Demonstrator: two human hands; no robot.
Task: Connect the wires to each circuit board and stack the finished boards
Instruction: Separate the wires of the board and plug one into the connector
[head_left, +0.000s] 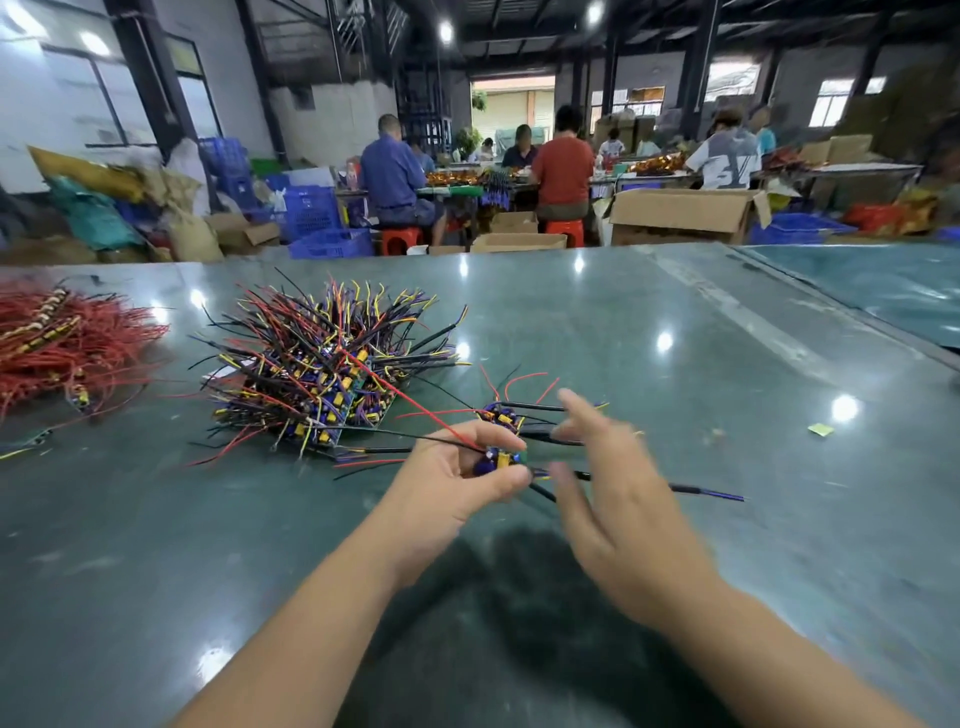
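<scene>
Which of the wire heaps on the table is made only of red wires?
The heap of red wires at the table's far left edge; the big central pile of circuit boards bristles with black, yellow, purple and red wires.

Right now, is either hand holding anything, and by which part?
The left hand pinches a small circuit board by its edges, thumb below. The right hand, blurred, is open and holds nothing.

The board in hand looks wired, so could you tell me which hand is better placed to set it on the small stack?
Probably left: the left hand already grips the board, with the small stack just beyond it. The right hand is open and blurred, holding nothing.
</scene>
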